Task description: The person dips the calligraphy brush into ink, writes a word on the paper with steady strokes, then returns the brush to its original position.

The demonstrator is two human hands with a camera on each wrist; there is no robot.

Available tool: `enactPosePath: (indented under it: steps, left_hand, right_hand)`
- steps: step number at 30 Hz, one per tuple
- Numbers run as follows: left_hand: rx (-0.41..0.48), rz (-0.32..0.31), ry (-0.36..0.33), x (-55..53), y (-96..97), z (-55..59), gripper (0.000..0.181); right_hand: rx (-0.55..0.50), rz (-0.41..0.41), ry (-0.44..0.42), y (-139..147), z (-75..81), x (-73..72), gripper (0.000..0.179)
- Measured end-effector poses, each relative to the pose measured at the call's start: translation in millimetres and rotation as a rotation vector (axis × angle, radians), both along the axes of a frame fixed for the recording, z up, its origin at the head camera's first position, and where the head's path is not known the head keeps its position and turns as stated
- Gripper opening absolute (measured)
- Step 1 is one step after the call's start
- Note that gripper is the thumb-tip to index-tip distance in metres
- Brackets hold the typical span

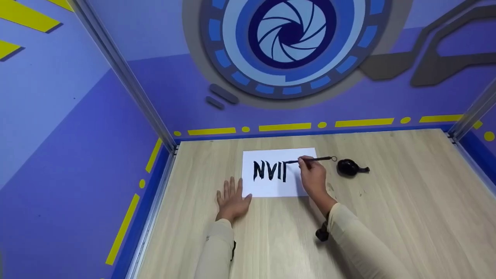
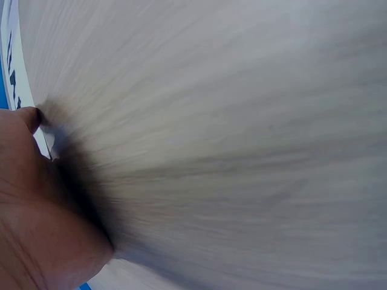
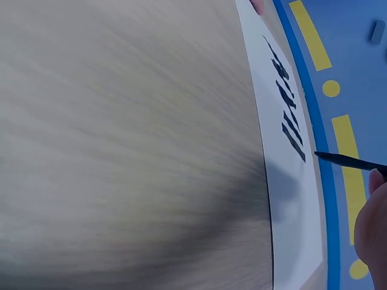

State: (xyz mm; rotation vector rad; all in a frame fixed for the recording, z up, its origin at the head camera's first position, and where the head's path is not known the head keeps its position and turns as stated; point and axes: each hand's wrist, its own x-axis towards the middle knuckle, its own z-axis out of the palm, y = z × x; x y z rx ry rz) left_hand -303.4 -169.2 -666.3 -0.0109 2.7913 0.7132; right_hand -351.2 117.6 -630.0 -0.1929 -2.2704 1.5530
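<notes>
A white sheet of paper (image 1: 294,190) lies on the wooden table, with bold black strokes reading like "NVII" (image 1: 270,171) across its middle. My right hand (image 1: 314,176) pinches a dark writing brush (image 1: 319,159) held nearly level, a small ring at its far end. The brush tip is at the top of the last stroke in the head view; the right wrist view also shows the brush (image 3: 347,160) over the paper. Spread flat, my left hand (image 1: 234,201) rests at the sheet's lower left corner, thumb and a finger at its edge.
Right of the paper sits a small glossy black pot (image 1: 347,167) with a short spout or handle pointing right. Small dark specks mark the table (image 1: 407,201) below it. Printed blue-purple panels (image 1: 162,81) wall in the left, back and right sides.
</notes>
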Motion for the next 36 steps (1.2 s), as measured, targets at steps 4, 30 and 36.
enactPosePath:
  steps: [4,30,36]
  left_hand:
    - [0.009,0.002,-0.004,-0.5,-0.2,-0.2,0.079]
    - [0.003,-0.001,0.003,6.5,3.0,15.3,0.074]
    - [0.012,0.003,0.006,7.9,2.0,15.6,0.074]
  right_hand:
    - [0.011,0.003,-0.018,0,-2.5,-1.1,0.021]
    - [0.258,0.094,0.142,-1,-12.1,-1.1,0.019]
    - [0.261,0.087,0.184,3,-15.2,1.0,0.015]
